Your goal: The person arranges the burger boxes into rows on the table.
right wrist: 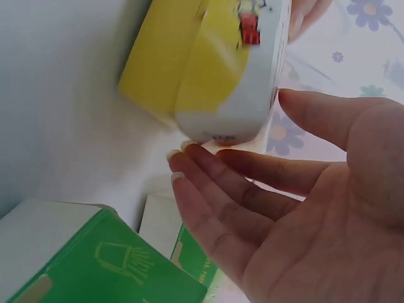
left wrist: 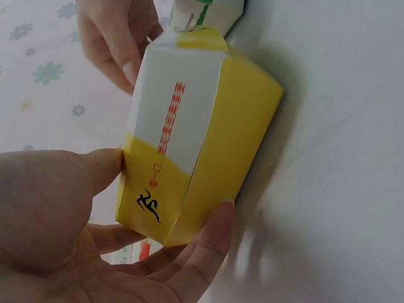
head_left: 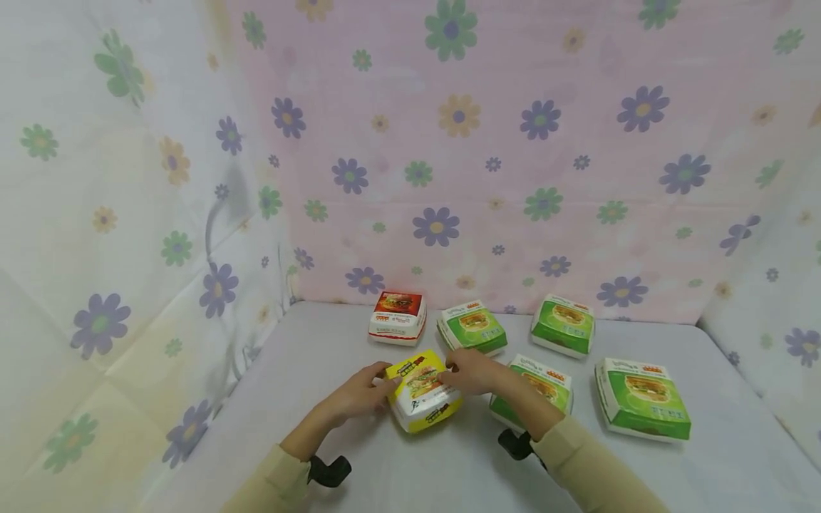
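Observation:
A yellow and white burger box (head_left: 420,402) with a burger picture on its lid sits at the middle of the table, turned at an angle. My left hand (head_left: 355,393) grips its left side, thumb at the lid edge and fingers round the lower corner in the left wrist view. At the back right corner my right hand (head_left: 474,372) pinches the same box, thumb on the lid's edge and index finger against the side. The other right fingers (right wrist: 208,221) extend beside the box, over green packaging.
A red and white burger box (head_left: 396,320) stands behind at the left. Several green and white burger boxes stand behind and to the right, one green box (head_left: 532,377) partly under my right forearm and another green box (head_left: 644,399) farthest right. Flowered cloth (head_left: 398,235) hangs behind the table.

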{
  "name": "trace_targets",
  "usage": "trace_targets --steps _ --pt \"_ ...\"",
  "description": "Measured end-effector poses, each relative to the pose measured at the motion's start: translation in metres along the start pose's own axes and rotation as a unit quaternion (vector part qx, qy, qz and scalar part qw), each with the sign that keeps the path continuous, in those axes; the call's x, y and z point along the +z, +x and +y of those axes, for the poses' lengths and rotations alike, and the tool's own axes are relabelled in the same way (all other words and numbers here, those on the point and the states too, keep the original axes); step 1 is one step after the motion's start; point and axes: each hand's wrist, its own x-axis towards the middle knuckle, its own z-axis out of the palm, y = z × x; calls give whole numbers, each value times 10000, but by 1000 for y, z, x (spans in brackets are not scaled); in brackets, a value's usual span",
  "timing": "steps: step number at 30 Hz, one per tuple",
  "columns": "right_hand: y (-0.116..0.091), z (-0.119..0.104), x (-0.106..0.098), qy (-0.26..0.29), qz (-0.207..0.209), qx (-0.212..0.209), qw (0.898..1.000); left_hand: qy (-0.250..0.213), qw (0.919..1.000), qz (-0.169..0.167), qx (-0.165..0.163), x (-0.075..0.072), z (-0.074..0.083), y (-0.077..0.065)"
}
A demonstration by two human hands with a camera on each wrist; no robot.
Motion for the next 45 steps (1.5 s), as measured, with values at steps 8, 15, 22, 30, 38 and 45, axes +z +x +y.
trace_targets --steps 8,15,22,30,38,45 --pt "-10 -6 4 -105 2 226 9997 -183 9995 -150 210 -5 -6 13" --pt "-9 -4 -6 -157 -27 386 9991 -125 9999 59 -40 -5 -3 8" --pt "-6 0 -6 82 -44 530 9986 -30 9996 -115 -258 0 1 2" --pt "-8 0 5 464 -260 162 9985 62 9997 -55 -227 2 -6 5" --pt "-11 -3 7 771 -294 75 9966 -143 9996 -70 -245 1 -6 2" --pt "-11 -6 10 1018 -256 45 9945 -255 9995 -35 -205 -1 -8 -1"
